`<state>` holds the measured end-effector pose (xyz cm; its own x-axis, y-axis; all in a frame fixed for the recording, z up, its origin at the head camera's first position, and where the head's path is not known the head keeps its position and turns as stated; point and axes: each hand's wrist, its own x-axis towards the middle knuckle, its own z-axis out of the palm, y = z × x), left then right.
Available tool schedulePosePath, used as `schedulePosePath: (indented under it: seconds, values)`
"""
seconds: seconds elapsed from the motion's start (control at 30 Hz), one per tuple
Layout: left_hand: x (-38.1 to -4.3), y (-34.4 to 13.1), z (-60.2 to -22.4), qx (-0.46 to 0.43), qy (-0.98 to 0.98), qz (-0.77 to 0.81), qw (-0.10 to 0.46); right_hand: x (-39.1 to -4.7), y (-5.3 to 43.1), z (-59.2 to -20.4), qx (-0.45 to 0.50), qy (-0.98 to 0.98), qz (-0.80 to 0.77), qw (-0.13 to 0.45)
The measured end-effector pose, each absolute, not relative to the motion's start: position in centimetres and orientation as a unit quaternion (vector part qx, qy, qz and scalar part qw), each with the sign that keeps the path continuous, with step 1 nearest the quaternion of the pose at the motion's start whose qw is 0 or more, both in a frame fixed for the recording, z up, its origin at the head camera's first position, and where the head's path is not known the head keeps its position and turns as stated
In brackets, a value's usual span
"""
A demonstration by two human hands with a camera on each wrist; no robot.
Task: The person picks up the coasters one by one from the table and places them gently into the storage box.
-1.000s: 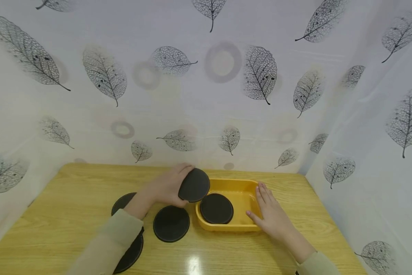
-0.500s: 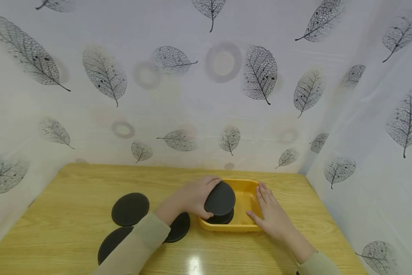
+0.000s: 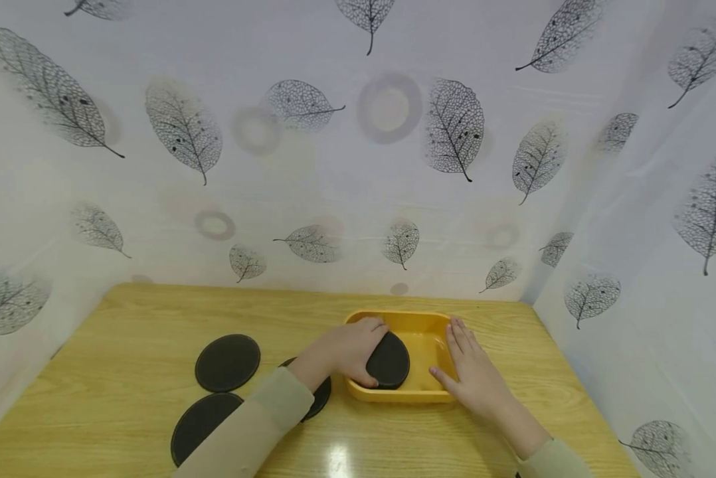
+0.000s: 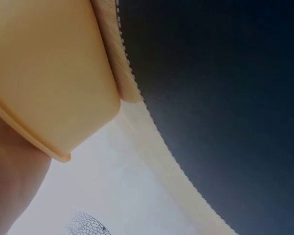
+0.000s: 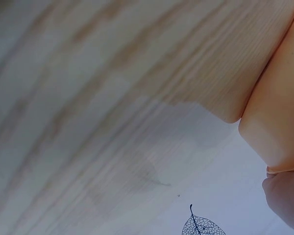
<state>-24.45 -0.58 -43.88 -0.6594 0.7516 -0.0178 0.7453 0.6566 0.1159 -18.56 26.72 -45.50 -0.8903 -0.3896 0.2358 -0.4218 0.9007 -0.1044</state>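
In the head view, my left hand (image 3: 355, 348) holds a round black coaster (image 3: 392, 362) by its edges, low inside the left half of a yellow plastic tray (image 3: 400, 396). The coaster seen there a moment ago is hidden beneath it. My right hand (image 3: 474, 372) rests on the tray's right end, fingers straight along the rim and thumb over the inside. Close up in the left wrist view are the tray's outer wall (image 4: 54, 73), part of my left hand (image 4: 14, 176) and a stitched black coaster (image 4: 225, 107). The right wrist view catches the tray's side (image 5: 279, 103) and a bit of my right hand (image 5: 286, 198).
Left of the tray, a black coaster (image 3: 321, 398) lies partly under my left forearm. Two more coasters, one farther back (image 3: 228, 363) and one nearer (image 3: 199, 425), lie on the wooden table (image 3: 125, 372). A leaf-patterned white sheet (image 3: 334, 166) hangs behind.
My left hand has carried the coaster rightward over the tray's left rim and lowered it onto the coaster lying inside. My right hand has stayed on the tray's right end.
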Motion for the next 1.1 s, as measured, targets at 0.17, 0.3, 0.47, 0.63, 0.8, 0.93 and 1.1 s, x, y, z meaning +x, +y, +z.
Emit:
schedulePosePath:
  seconds: [0.17,0.3,0.47,0.63,0.8,0.93,1.1]
  values:
    - [-24.3,-0.1,-43.9,0.398,0.917,0.007,0.042,-18.4,26.7,-45.5,0.209,-0.969,0.074,0.110]
    - [-24.2,0.0,-43.7,0.396,0.917,-0.006,0.048,-18.4,26.7,-45.4,0.210,-0.968,0.077,0.114]
    - [-24.2,-0.2,-43.4,0.403,0.914,0.014,0.051,-18.5,26.8,-45.4,0.209,-0.969,0.074,0.109]
    - [-24.3,-0.8,-43.6,0.421,0.905,0.040,0.040,-18.5,26.8,-45.5,0.213,-0.967,0.075,0.116]
    - [-24.3,-2.1,-43.4,0.438,0.896,0.072,0.014,-18.5,26.9,-45.5,0.209,-0.969,0.075,0.105]
    - [-24.0,-3.5,-42.9,0.447,0.890,0.088,-0.001,-18.5,27.0,-45.6,0.208,-0.970,0.075,0.101]
    - [-23.4,-5.3,-42.5,0.444,0.890,0.098,-0.027,-18.5,26.9,-45.5,0.209,-0.969,0.076,0.109]
